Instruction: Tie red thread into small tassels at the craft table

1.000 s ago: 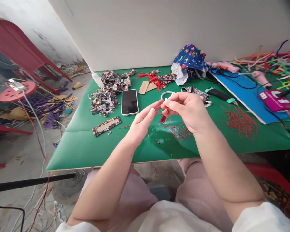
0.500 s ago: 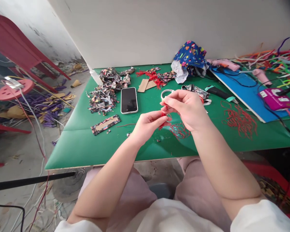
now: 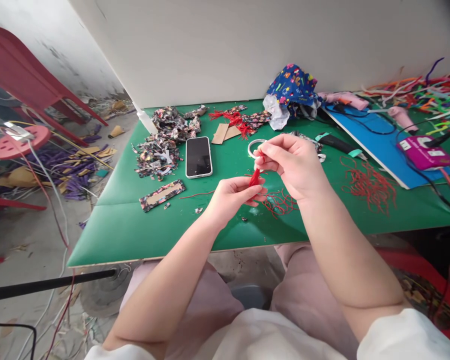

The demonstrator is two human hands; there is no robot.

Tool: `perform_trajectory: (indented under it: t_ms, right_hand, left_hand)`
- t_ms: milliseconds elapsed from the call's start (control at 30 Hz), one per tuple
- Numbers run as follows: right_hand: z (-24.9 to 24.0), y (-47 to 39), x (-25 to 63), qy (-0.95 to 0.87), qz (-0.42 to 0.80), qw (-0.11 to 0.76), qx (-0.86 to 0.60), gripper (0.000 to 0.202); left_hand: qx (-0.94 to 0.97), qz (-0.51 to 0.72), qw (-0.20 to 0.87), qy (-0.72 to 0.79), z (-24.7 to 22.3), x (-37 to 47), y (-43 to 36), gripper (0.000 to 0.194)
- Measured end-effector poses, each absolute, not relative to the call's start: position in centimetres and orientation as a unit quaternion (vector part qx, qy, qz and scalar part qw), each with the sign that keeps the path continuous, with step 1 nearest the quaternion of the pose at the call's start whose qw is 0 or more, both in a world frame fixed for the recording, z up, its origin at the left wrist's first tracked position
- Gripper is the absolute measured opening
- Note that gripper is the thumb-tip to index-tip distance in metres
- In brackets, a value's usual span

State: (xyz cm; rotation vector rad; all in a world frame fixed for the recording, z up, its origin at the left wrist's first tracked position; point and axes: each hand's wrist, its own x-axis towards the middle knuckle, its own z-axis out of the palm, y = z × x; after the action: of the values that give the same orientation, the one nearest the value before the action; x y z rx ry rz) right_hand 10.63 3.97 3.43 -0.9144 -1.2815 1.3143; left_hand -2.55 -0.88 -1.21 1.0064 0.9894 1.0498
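A small red tassel point(image 3: 255, 177) is stretched between my two hands above the green table. My left hand point(image 3: 237, 196) pinches its lower strands. The fingers of my right hand point(image 3: 287, 159) are closed on its upper end, which they partly hide. Just behind the right fingertips lies a white ring-shaped roll point(image 3: 255, 147). Below the hands, loose red cord point(image 3: 279, 204) is spread on the table, and a single strand runs left from the left hand. To the left rests a floral strip point(image 3: 162, 195) with a tan middle.
A phone point(image 3: 198, 157) lies left of the hands, beside heaped floral scraps point(image 3: 157, 157) and a white bottle point(image 3: 147, 121). Behind are cardboard pieces point(image 3: 225, 134) and red tassels point(image 3: 240, 122). On the right are a utility knife point(image 3: 339, 145), red cord point(image 3: 373, 185), a blue board point(image 3: 375, 150) and glue guns point(image 3: 403, 119).
My hands have drawn slightly apart, the left a little lower, so more of the red tassel shows between them. The view has shifted slightly.
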Motion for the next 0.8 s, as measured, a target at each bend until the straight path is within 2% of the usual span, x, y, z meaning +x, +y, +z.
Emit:
perform_trajectory:
  t_ms: [167, 300, 467, 600, 800]
  right_hand:
    - [3.7, 4.1, 10.8, -0.521, 0.552, 0.531, -0.377, 0.009]
    - [3.6, 4.1, 10.9, -0.521, 0.560, 0.522, -0.376, 0.010]
    - [3.5, 3.9, 10.6, -0.532, 0.573, 0.510, -0.359, 0.012]
    - [3.5, 3.6, 10.2, -0.533, 0.584, 0.503, -0.349, 0.010]
    - [3.4, 3.2, 10.1, -0.547, 0.598, 0.492, -0.318, 0.009]
  left_hand:
    - [0.471, 0.429, 0.635, 0.438, -1.8, -2.8, -0.7, 0.032]
    - [0.539, 0.377, 0.608, 0.443, -1.9, -3.7, -0.2, 0.039]
    - [0.561, 0.481, 0.549, 0.391, -0.7, -4.3, -0.2, 0.048]
    - [0.550, 0.540, 0.522, 0.364, -0.5, -3.8, -0.5, 0.043]
    - [0.516, 0.561, 0.508, 0.401, -0.8, -3.3, -0.5, 0.030]
